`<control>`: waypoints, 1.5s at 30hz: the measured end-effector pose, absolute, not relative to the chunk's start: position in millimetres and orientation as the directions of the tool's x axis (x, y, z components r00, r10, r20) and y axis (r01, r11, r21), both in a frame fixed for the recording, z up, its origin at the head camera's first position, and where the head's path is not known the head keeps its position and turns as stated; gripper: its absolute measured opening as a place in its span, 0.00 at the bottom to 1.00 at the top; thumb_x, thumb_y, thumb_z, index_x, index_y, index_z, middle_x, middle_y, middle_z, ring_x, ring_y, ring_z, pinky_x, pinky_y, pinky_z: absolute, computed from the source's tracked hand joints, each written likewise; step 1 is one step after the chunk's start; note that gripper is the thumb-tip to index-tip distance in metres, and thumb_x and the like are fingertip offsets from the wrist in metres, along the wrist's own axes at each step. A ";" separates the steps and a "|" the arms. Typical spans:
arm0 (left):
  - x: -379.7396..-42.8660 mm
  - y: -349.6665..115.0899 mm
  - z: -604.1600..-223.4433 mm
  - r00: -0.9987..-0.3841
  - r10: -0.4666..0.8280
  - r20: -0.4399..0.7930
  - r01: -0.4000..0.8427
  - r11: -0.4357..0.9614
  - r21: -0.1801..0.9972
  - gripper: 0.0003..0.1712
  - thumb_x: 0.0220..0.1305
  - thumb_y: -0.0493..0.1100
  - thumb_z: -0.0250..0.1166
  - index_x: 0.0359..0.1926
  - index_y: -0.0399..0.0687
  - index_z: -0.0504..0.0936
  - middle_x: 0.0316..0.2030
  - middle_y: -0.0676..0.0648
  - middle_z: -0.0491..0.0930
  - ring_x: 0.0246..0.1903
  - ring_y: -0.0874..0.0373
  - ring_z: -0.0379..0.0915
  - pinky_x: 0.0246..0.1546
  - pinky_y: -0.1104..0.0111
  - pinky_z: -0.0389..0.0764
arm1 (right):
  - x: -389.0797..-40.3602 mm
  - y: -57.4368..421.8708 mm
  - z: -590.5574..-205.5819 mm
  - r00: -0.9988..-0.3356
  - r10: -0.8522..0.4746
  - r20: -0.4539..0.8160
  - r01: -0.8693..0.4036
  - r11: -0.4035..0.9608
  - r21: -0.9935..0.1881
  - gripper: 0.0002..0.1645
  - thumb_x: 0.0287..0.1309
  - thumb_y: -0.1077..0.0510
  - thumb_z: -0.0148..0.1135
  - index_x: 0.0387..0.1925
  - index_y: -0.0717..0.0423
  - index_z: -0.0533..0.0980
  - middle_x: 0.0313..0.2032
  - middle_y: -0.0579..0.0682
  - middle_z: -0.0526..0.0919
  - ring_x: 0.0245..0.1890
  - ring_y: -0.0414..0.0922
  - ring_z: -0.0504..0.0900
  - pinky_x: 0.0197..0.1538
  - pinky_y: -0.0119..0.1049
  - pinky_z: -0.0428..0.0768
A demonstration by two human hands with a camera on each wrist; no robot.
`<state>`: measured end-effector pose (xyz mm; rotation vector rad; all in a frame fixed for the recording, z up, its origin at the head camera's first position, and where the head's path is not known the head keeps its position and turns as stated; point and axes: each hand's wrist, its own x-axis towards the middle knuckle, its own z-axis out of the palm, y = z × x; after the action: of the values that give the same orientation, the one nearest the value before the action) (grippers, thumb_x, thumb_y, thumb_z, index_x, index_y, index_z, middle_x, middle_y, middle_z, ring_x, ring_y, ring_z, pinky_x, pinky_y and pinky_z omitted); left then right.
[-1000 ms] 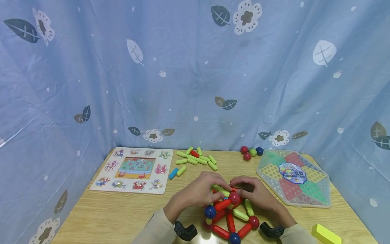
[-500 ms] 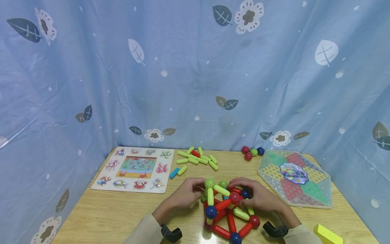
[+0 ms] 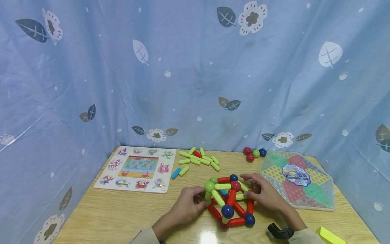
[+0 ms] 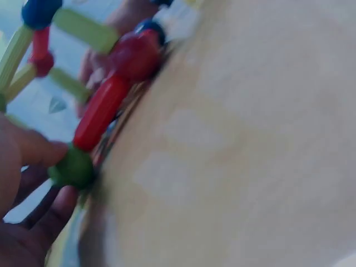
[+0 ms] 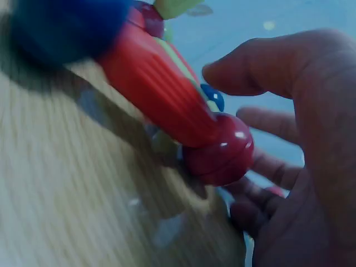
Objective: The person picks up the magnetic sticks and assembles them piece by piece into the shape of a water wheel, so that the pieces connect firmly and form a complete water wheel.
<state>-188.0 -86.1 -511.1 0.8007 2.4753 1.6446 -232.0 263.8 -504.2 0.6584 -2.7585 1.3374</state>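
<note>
Head view: ball-and-rod model (image 3: 231,197) near clear box (image 3: 293,191), its label (image 3: 296,175) unreadable.

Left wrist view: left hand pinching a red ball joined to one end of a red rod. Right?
Not quite: the ball is green. The left wrist view shows the left hand pinching a green ball, which is joined to one end of a red rod, as you said.
</note>
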 end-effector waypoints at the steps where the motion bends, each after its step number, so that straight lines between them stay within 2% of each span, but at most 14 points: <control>1: -185.2 -82.8 -511.7 -0.866 0.444 0.231 0.380 0.282 0.881 0.12 0.67 0.33 0.76 0.50 0.44 0.91 0.42 0.51 0.91 0.36 0.69 0.82 0.40 0.73 0.87 | -231.6 265.5 -505.2 -0.906 -0.378 0.190 -0.379 0.528 -0.760 0.32 0.66 0.58 0.77 0.70 0.51 0.79 0.56 0.53 0.84 0.47 0.42 0.81 0.47 0.32 0.81; 3: -179.8 -76.9 -512.4 -0.860 0.452 0.236 0.380 0.259 0.888 0.13 0.66 0.33 0.77 0.51 0.43 0.91 0.42 0.51 0.91 0.36 0.70 0.83 0.39 0.73 0.87 | -231.2 268.3 -507.5 -0.904 -0.379 0.200 -0.381 0.499 -0.778 0.31 0.67 0.59 0.76 0.69 0.53 0.79 0.57 0.54 0.85 0.48 0.40 0.83 0.49 0.31 0.83; 6: -175.9 -73.6 -510.5 -0.819 0.526 0.231 0.391 0.215 0.895 0.16 0.67 0.33 0.76 0.54 0.44 0.91 0.42 0.50 0.92 0.37 0.71 0.84 0.41 0.72 0.88 | -231.6 270.1 -511.6 -0.912 -0.346 0.221 -0.373 0.473 -0.798 0.26 0.70 0.61 0.74 0.68 0.55 0.80 0.58 0.56 0.87 0.51 0.37 0.87 0.52 0.29 0.86; 9: -181.2 -82.5 -505.5 -0.777 0.596 0.202 0.376 0.182 0.909 0.16 0.69 0.34 0.74 0.57 0.45 0.91 0.45 0.46 0.93 0.42 0.69 0.85 0.47 0.71 0.88 | -232.9 270.7 -515.9 -0.920 -0.310 0.238 -0.365 0.461 -0.809 0.23 0.73 0.61 0.71 0.66 0.57 0.81 0.59 0.57 0.88 0.53 0.35 0.88 0.54 0.28 0.86; 12: -195.3 -104.8 -498.7 -0.806 0.557 0.201 0.358 0.188 0.914 0.15 0.72 0.33 0.70 0.57 0.45 0.91 0.49 0.45 0.93 0.46 0.64 0.87 0.54 0.69 0.87 | -233.9 270.9 -519.0 -0.926 -0.286 0.245 -0.355 0.443 -0.823 0.21 0.74 0.60 0.70 0.65 0.59 0.82 0.59 0.59 0.89 0.53 0.34 0.88 0.54 0.26 0.86; 15: -211.6 -133.4 -493.6 -0.885 0.390 0.252 0.375 0.279 0.884 0.16 0.71 0.30 0.68 0.54 0.48 0.92 0.50 0.50 0.92 0.52 0.60 0.87 0.61 0.62 0.85 | -234.5 270.6 -520.4 -0.928 -0.281 0.244 -0.344 0.399 -0.850 0.19 0.75 0.61 0.69 0.63 0.61 0.83 0.57 0.61 0.89 0.51 0.34 0.89 0.53 0.26 0.86; 18: -225.5 -159.6 -491.8 -0.916 0.255 0.310 0.395 0.441 0.806 0.19 0.69 0.26 0.66 0.53 0.50 0.93 0.54 0.54 0.92 0.61 0.54 0.86 0.68 0.53 0.82 | -234.3 269.3 -522.0 -0.923 -0.290 0.253 -0.349 0.355 -0.867 0.18 0.75 0.61 0.68 0.62 0.64 0.83 0.56 0.62 0.89 0.51 0.33 0.89 0.53 0.25 0.86; 20: -231.6 -172.0 -493.1 -0.914 0.245 0.324 0.407 0.557 0.724 0.21 0.71 0.25 0.63 0.55 0.47 0.92 0.59 0.50 0.90 0.66 0.49 0.84 0.71 0.48 0.79 | -234.1 268.3 -522.7 -0.918 -0.296 0.265 -0.361 0.341 -0.868 0.18 0.75 0.62 0.68 0.61 0.65 0.83 0.55 0.63 0.89 0.51 0.32 0.88 0.54 0.25 0.85; 24: -239.4 -181.8 -500.4 -0.889 0.342 0.303 0.456 0.700 0.550 0.25 0.72 0.19 0.54 0.54 0.41 0.91 0.66 0.39 0.85 0.69 0.39 0.79 0.73 0.43 0.76 | -233.6 266.8 -523.3 -0.913 -0.293 0.282 -0.374 0.332 -0.866 0.17 0.74 0.64 0.68 0.60 0.65 0.83 0.55 0.63 0.89 0.51 0.32 0.88 0.54 0.25 0.85; 26: -241.0 -181.6 -504.1 -0.878 0.371 0.302 0.477 0.735 0.482 0.25 0.70 0.18 0.54 0.51 0.41 0.91 0.64 0.38 0.85 0.68 0.38 0.79 0.73 0.44 0.76 | -233.6 266.6 -523.4 -0.914 -0.290 0.283 -0.374 0.336 -0.864 0.17 0.74 0.64 0.69 0.60 0.65 0.83 0.55 0.63 0.89 0.51 0.32 0.88 0.54 0.25 0.85; 32: -239.4 -180.9 -502.0 -0.827 0.449 0.338 0.552 0.763 0.337 0.13 0.70 0.26 0.69 0.43 0.45 0.93 0.51 0.46 0.85 0.53 0.48 0.81 0.63 0.51 0.83 | -233.6 266.7 -523.3 -0.911 -0.299 0.282 -0.375 0.321 -0.870 0.18 0.74 0.64 0.68 0.61 0.66 0.83 0.56 0.65 0.88 0.51 0.32 0.88 0.53 0.25 0.86; 40: -227.7 -179.0 -486.8 -0.852 0.485 0.195 0.521 0.750 0.408 0.18 0.74 0.24 0.63 0.50 0.47 0.93 0.48 0.49 0.79 0.47 0.57 0.76 0.57 0.56 0.86 | -233.0 266.6 -521.6 -0.911 -0.306 0.278 -0.375 0.328 -0.867 0.18 0.75 0.64 0.68 0.61 0.66 0.82 0.56 0.64 0.89 0.51 0.33 0.88 0.53 0.26 0.86; 44: -227.0 -175.6 -485.1 -0.851 0.491 0.186 0.522 0.759 0.388 0.17 0.73 0.26 0.66 0.50 0.50 0.93 0.43 0.50 0.77 0.40 0.60 0.73 0.48 0.62 0.85 | -232.6 266.7 -520.8 -0.911 -0.305 0.277 -0.374 0.331 -0.866 0.18 0.75 0.64 0.67 0.61 0.67 0.82 0.56 0.63 0.89 0.51 0.32 0.88 0.53 0.26 0.86; 45: -227.2 -174.8 -485.6 -0.847 0.492 0.198 0.530 0.762 0.372 0.16 0.72 0.27 0.69 0.49 0.51 0.93 0.42 0.51 0.76 0.39 0.61 0.71 0.50 0.61 0.85 | -232.5 266.6 -520.9 -0.912 -0.303 0.276 -0.373 0.332 -0.867 0.18 0.75 0.64 0.68 0.61 0.67 0.82 0.56 0.63 0.89 0.51 0.32 0.88 0.54 0.25 0.86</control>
<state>-227.2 -174.8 -485.6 0.8816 3.0320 0.6825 -232.5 266.6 -520.9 0.6375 -2.5101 1.6614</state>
